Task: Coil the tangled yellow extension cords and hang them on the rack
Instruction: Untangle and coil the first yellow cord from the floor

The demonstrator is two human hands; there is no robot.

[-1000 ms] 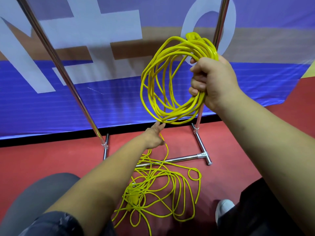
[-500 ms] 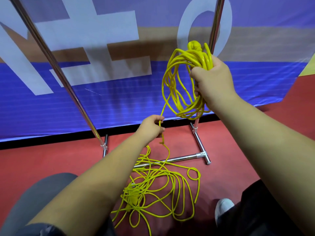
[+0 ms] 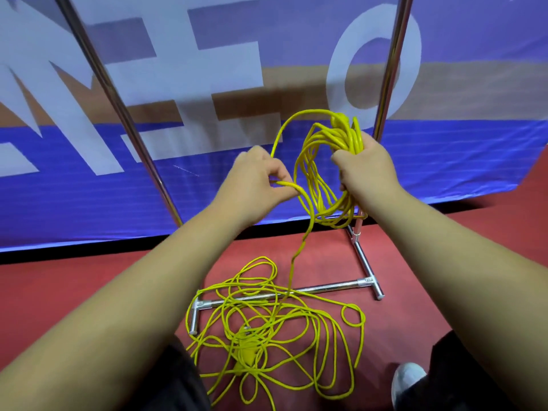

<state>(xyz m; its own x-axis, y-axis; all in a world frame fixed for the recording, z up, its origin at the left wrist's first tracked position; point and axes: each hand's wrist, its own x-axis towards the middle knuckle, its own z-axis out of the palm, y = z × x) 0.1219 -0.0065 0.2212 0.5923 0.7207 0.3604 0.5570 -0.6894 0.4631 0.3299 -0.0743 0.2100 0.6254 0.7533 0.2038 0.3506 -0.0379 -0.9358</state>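
Yellow extension cord is pinched in our left hand; our right hand hugs the coil. We should make this loop match.

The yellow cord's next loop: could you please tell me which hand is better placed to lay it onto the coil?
Probably the left. The left hand pinches the strand rising from the floor tangle, while the right hand has its grip full of the coil.
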